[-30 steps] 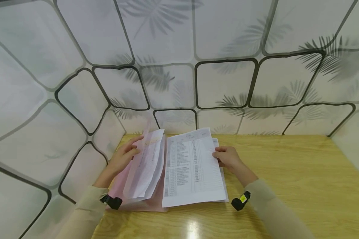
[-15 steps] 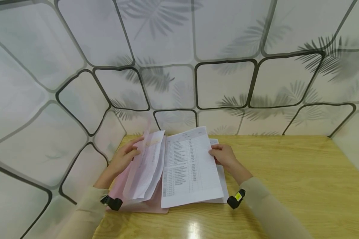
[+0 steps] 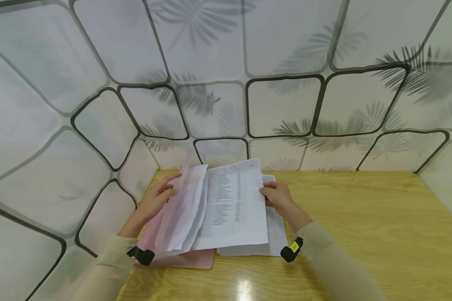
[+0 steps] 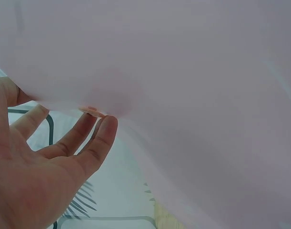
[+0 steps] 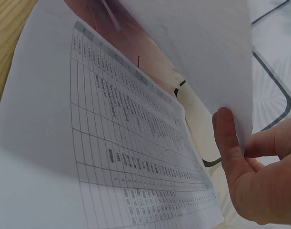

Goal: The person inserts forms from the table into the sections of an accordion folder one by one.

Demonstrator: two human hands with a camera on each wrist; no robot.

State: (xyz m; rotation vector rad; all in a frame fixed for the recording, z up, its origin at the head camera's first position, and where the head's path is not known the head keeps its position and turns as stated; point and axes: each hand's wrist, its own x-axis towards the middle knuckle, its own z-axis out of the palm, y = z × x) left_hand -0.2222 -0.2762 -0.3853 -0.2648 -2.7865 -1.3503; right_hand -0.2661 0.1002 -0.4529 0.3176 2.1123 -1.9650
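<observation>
My left hand (image 3: 158, 198) holds up the translucent pink cover (image 4: 183, 86) of a folder by its outer edge, with thumb and fingers at that edge in the left wrist view. White sheets (image 3: 190, 209) stand tilted against the cover. A printed paper sheet (image 3: 233, 205) with a table of text is raised in the middle, its right edge pinched by my right hand (image 3: 280, 198). Beneath it lies another printed sheet (image 5: 131, 133), also showing a table, partly hidden in the head view. The pink folder back (image 3: 196, 260) rests on the table under the papers.
The wooden table (image 3: 361, 217) extends to the right. A patterned wall (image 3: 282, 106) of rounded shapes and leaves stands close behind, and another wall (image 3: 86, 200) borders the left side. Each wrist wears a black camera on a strap.
My right hand has moved left with the printed sheet, tilting it toward the folder and uncovering more of the sheet beneath. The left hand stays in place, holding the cover.
</observation>
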